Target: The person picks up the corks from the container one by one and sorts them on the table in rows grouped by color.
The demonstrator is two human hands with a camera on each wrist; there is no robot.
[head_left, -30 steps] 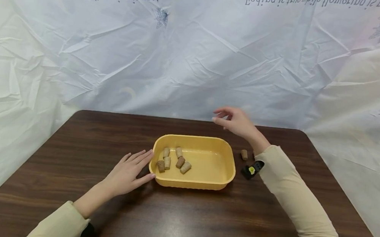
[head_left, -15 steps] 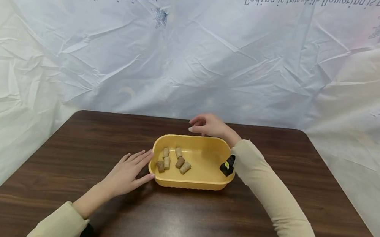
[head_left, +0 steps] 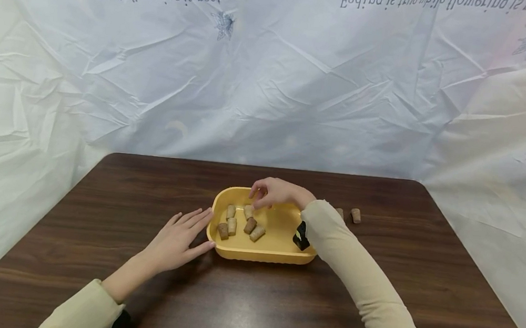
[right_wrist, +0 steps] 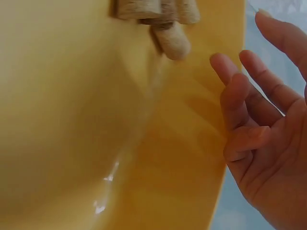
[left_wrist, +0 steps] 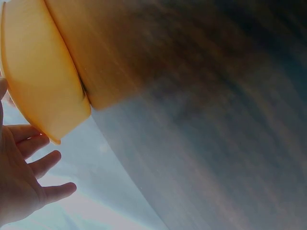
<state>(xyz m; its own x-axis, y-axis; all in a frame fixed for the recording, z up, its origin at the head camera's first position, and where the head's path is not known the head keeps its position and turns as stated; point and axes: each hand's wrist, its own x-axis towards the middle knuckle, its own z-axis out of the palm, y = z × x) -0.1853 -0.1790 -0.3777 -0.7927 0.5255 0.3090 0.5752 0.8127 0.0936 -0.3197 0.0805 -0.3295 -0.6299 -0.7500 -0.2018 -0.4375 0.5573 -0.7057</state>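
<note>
A yellow plastic tub stands on the table, with several tapered corks lying in its left half. My left hand rests spread fingers and thumb against the tub's left rim; the left wrist view shows those fingers beside the outer wall. Over the tub's far side is my right hand, fingers loosely bent and nothing held. Its thumb and index finger are close to a pale cork. In the right wrist view, a gap separates the fingers from the nearest cork.
Right of the tub, a cork lies on the dark wooden table. A second cork there is partly covered by the right sleeve. White printed sheeting hangs behind the table.
My right hand has moved left and down from beyond the tub's far right to over its inside, uncovering the corks on the right. My left hand and the tub have stayed put.
</note>
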